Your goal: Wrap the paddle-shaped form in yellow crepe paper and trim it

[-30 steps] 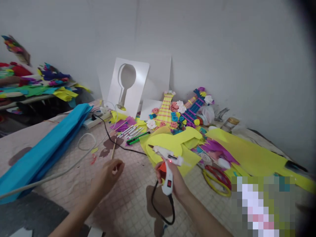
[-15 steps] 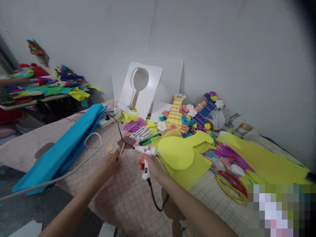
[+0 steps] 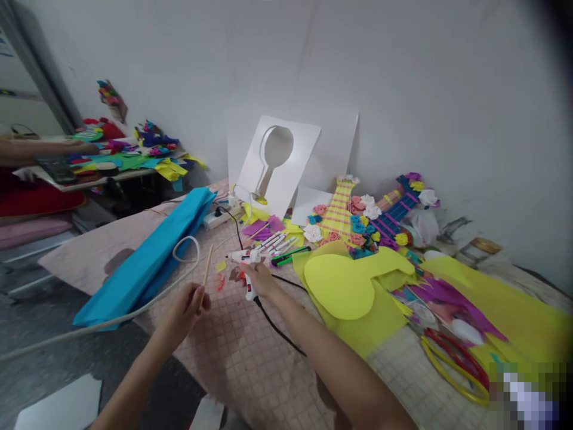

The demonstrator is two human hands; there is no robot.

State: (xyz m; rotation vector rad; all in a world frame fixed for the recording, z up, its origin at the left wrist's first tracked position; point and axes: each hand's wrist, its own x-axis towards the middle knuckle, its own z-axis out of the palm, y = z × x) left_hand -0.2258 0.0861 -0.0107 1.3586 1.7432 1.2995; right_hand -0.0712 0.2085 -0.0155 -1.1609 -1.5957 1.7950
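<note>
My left hand (image 3: 193, 301) pinches a thin wooden stick (image 3: 208, 266) that points up and away from me. To its right, my right hand (image 3: 262, 279) is wrapped round the grip of a white glue gun (image 3: 249, 288). The gun's nozzle points left, towards the upper part of the stick, with a gap between them. A black cord runs from the grip's bottom, under my right forearm. Right of that hand lies a yellow guitar-shaped cutout (image 3: 340, 285) on yellow sheet material. A green cutter knife (image 3: 290, 255) and several white pens (image 3: 273, 242) lie just beyond the gun.
Folded blue sheets (image 3: 147, 257) and a white cable (image 3: 147, 307) lie on the left. Scissors (image 3: 456, 370) with red and yellow handles are at right. Flower-trimmed guitar shapes (image 3: 338, 209) and a white cut-out board (image 3: 277, 161) stand by the wall. Another person's arm (image 3: 45, 149) reaches over a far table.
The glue gun has turned from pointing right to pointing left, near the stick. My left hand has raised the stick more upright. The view has shifted left.
</note>
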